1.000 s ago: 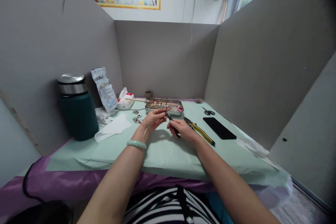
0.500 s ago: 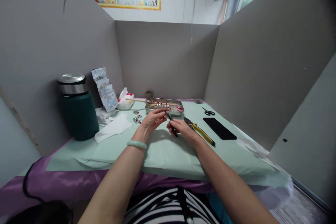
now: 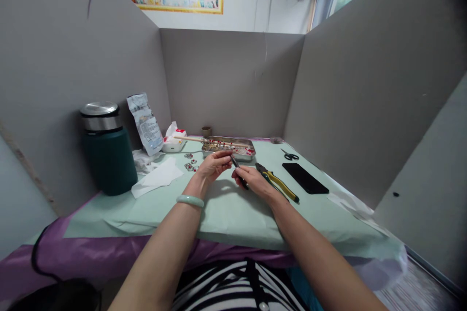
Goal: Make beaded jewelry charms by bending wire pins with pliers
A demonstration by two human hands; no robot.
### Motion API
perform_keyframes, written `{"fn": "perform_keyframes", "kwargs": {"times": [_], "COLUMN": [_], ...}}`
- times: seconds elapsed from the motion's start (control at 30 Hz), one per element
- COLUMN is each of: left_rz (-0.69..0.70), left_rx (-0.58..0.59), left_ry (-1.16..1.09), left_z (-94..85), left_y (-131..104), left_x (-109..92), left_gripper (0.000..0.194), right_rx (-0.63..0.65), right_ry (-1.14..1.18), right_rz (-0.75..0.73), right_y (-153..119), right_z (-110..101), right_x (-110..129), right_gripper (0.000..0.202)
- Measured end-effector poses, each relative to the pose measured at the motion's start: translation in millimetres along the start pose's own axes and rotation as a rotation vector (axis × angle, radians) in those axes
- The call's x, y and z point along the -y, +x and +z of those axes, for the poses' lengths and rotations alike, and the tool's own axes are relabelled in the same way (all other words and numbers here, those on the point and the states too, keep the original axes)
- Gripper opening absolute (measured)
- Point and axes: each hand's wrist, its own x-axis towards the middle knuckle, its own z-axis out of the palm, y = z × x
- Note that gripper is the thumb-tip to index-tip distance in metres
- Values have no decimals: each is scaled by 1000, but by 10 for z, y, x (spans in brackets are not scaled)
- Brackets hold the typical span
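My left hand point(image 3: 214, 165) is closed in a pinch at the near side of the metal tray; what sits between its fingertips is too small to make out. In my right hand point(image 3: 253, 179) are small dark pliers point(image 3: 235, 161), fingers wrapped round the handles, with the tip reaching up to the left fingertips. Behind both hands, the shallow metal tray point(image 3: 249, 158) holds red and pale beads. Several small silver-and-red ornaments point(image 3: 190, 167) lie on the cloth left of my left hand. Larger yellow-handled pliers point(image 3: 279, 183) rest just right of my right hand.
On the right lie a black phone point(image 3: 305, 178) and black scissors point(image 3: 291, 156). To the left are a green thermos point(image 3: 109, 160), a foil pouch point(image 3: 147, 126), a tissue pack point(image 3: 174, 145) and white paper point(image 3: 157, 179). A thin stick point(image 3: 188, 139) crosses the tray's edge. Grey panels point(image 3: 233, 82) enclose the table.
The small pliers have turned slightly in my right hand, and their handles look closer together. My left hand stays nearly in place.
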Motion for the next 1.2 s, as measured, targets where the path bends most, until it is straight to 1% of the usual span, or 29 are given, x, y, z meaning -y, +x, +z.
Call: {"fn": "perform_keyframes", "kwargs": {"times": [0.2,0.37,0.5,0.7,0.97,1.1,1.2], "left_rz": [5,7,2,23,15,16,14], "left_rx": [16,41,32,17,33,48,69], "left_ry": [-24,-40,-47,-80,-85,-80,-86], "left_z": [-21,-21,-8,-1,-26,-27,-22], "left_y": [19,14,6,19,27,16,6], "left_x": [19,25,22,31,40,29,18], "left_gripper": [29,29,29,29,29,29,28], "right_rx": [4,8,13,24,17,20,59], "right_ry": [31,3,8,94,78,122,207], "right_rz": [7,-3,-14,-10,-18,-22,-12], "right_y": [-8,-20,-27,-18,-28,-24,-25], "right_z": [14,5,6,25,27,34,28], "right_x": [14,17,38,32,12,12,14], "right_gripper": [30,30,31,33,32,31,32]}}
